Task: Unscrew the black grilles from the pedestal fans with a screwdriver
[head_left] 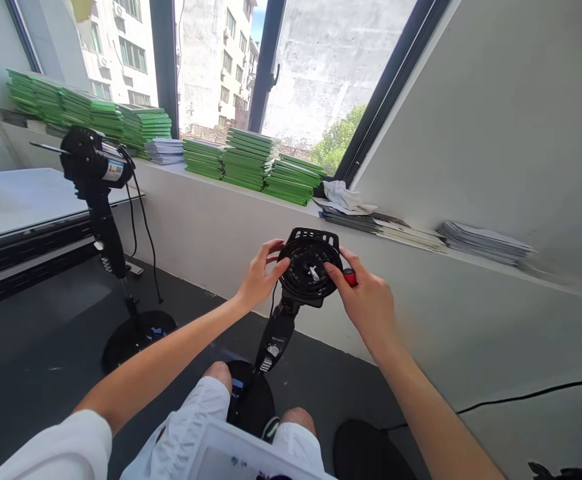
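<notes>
In front of me stands a pedestal fan without blades, its black round motor housing (309,268) facing up toward me. A pale metal shaft sticks out at its centre. My left hand (265,272) grips the housing's left rim, thumb on the front and fingers behind. My right hand (363,290) holds the right side, thumb on the front edge. A red and black tool handle (350,277) pokes out between its thumb and forefinger; the rest is hidden by the hand. Below the housing, the black fan neck (275,339) with a silver knob runs down to a round base (253,400) between my legs.
A second bladeless fan (101,200) stands at left beside a white-topped table (21,200). Green stacks (245,160) and grey sheets (485,241) line the windowsill. A translucent tray (251,453) rests on my lap. Another dark round base (371,450) lies at lower right, near a cable.
</notes>
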A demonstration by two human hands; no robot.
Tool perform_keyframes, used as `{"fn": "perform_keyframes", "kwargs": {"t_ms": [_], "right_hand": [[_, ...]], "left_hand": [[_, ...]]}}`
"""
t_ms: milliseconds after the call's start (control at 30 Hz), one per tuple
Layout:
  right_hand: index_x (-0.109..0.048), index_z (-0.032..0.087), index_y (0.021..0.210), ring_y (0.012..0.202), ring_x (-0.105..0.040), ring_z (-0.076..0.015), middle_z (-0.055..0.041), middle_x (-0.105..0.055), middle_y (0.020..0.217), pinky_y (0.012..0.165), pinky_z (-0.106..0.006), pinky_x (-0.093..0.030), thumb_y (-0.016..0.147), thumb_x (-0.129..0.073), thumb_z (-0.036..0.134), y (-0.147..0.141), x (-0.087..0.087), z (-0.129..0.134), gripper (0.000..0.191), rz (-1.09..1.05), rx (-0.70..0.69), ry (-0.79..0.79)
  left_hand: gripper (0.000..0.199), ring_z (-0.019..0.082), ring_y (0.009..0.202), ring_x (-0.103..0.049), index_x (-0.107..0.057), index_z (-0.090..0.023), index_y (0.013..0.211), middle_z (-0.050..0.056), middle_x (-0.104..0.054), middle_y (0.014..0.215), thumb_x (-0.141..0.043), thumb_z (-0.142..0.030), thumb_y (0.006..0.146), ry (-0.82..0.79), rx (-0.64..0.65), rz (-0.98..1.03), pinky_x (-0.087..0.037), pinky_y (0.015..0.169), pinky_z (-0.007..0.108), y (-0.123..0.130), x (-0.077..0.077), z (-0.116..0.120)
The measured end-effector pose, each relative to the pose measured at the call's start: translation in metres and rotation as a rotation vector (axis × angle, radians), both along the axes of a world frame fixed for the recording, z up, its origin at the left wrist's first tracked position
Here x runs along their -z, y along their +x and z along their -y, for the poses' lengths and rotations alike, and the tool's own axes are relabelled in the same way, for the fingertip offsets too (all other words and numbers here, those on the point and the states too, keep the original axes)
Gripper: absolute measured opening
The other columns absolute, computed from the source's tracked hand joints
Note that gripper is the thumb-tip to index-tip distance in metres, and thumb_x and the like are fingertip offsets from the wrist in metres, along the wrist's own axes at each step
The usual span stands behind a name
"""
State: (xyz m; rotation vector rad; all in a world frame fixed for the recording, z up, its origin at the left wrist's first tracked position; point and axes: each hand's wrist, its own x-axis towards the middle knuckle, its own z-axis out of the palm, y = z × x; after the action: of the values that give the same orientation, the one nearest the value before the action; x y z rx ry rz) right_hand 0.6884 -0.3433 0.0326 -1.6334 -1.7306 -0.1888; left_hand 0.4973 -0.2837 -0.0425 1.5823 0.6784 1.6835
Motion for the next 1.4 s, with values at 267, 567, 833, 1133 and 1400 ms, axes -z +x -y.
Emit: {"fn": "perform_keyframes", "kwargs": {"t_ms": [267,567,833,1133,1400], "right_hand": [[-0.062,0.02,0.139,0.067,-0.056,-0.0165,-0.0006,-0.064,0.076,0.07,-0.031,-0.047,0.093,-0.053,0.066,0.006,0.018,-0.008,0.066,-0.305,-0.16,-0.002],[-0.057,0.018,0.145,0.06,-0.054,-0.014,0.0002,-0.066,0.073,0.058,-0.025,-0.042,0.09,-0.061,0.056,0.016,0.028,-0.013,0.066,-0.408,-0.203,-0.066],[-0.057,0.015,0.144,0.062,-0.061,-0.017,0.0044,-0.056,0.057,0.063,-0.027,-0.048,0.092,-0.061,0.055,0.017,0.026,-0.015,0.065,-0.43,-0.217,-0.069],[-0.056,0.017,0.145,0.062,-0.058,-0.0156,0.0038,-0.058,0.061,0.066,-0.028,-0.047,0.092,-0.059,0.057,0.02,0.031,-0.018,0.066,-0.414,-0.201,-0.069],[-0.049,0.023,0.148,0.053,-0.049,-0.0126,-0.0044,-0.072,0.087,0.055,-0.028,-0.043,0.099,-0.052,0.058,0.01,0.049,0.045,0.06,-0.478,-0.059,0.055]], "left_hand": [[0.061,0.025,0.145,-0.05,-0.054,-0.026,0.146,0.008,-0.057,0.152,-0.036,-0.066,0.104,0.025,-0.012,0.091,-0.038,0.123,0.04,0.032,-0.004,-0.013],[0.065,0.026,0.137,-0.057,-0.056,-0.023,0.143,0.009,-0.063,0.145,-0.043,-0.07,0.1,0.001,0.024,0.115,-0.045,0.116,0.039,0.04,-0.007,-0.027],[0.059,0.027,0.131,-0.062,-0.059,-0.023,0.139,0.01,-0.068,0.139,-0.042,-0.066,0.102,-0.021,-0.056,0.081,-0.049,0.111,0.04,0.043,-0.013,-0.023],[0.062,0.027,0.133,-0.059,-0.059,-0.022,0.14,0.011,-0.066,0.141,-0.039,-0.067,0.102,0.011,-0.093,0.017,-0.046,0.114,0.04,0.043,-0.014,-0.022],[0.077,0.025,0.149,-0.044,-0.03,-0.035,0.16,0.008,-0.051,0.155,-0.031,-0.079,0.097,0.079,0.003,0.109,-0.034,0.124,0.043,0.011,-0.002,-0.009]]}}
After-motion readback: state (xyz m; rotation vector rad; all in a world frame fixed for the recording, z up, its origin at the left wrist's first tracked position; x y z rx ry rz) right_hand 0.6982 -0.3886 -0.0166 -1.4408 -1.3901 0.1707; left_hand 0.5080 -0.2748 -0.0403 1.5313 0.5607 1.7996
